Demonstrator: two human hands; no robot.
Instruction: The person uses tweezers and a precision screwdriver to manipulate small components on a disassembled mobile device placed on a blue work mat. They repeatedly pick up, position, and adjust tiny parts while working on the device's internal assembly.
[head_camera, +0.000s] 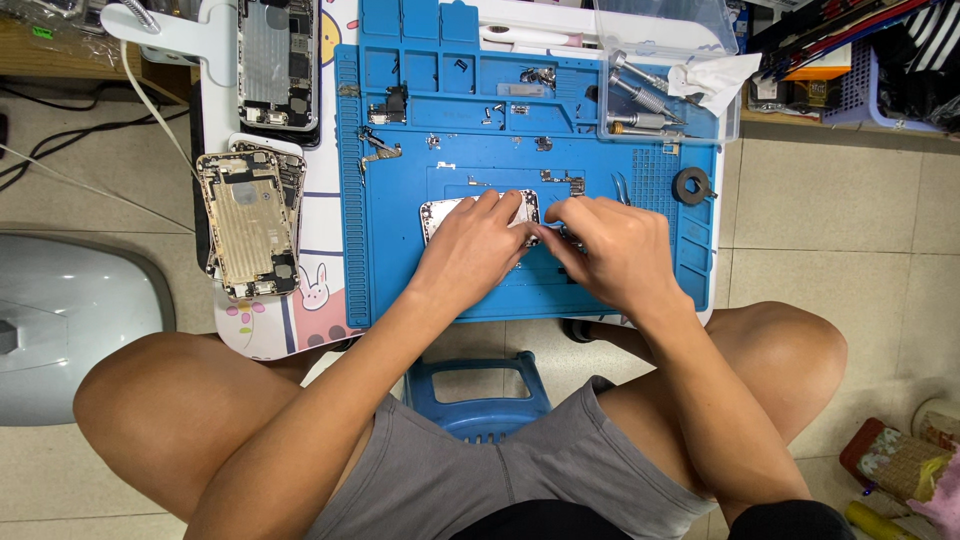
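The floor (830, 220) has big pale tiles. A small white table (262, 335) stands on it, with a blue stool (478, 395) underneath.

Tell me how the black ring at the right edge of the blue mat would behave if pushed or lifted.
The black ring lies flat on the blue mat, so a push would probably slide it rather than roll it. Stood on edge, its round shape would likely roll. It looks thick and solid for its size, so probably stiff, not floppy. Neither hand is touching it.
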